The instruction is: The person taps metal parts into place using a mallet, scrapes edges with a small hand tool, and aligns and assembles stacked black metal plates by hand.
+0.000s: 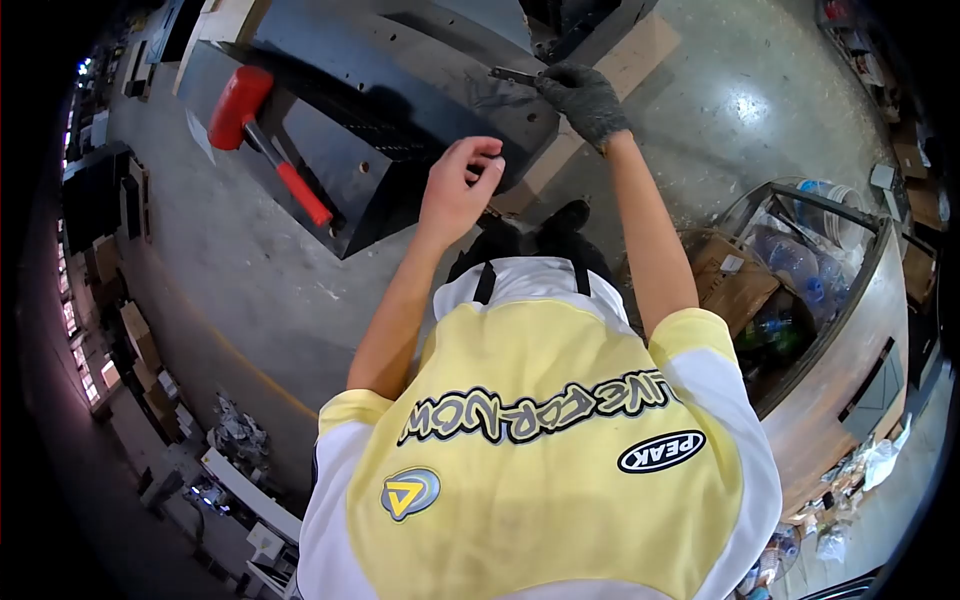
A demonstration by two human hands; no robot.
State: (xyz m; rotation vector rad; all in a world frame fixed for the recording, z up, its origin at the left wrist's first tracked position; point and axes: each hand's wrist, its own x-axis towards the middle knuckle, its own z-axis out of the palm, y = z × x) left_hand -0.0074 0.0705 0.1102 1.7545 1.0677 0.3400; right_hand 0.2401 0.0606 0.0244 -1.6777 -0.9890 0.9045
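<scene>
Yellow and white, the printed shirt is closest, and beyond it a dark metal panel lies over the scuffed grey floor, which shines under a light on the right. Crowded shop, this: a bin of cardboard and plastic bottles stands to the right, clutter lines both sides. Across the panel's left edge rests a red mallet, its handle angled toward the near left corner. The bare left hand hovers by the near edge, half open, fingers loosely curled. The gloved right hand pinches one end of a metal strip, slim, dark and pierced with holes, held above the panel's right side.
</scene>
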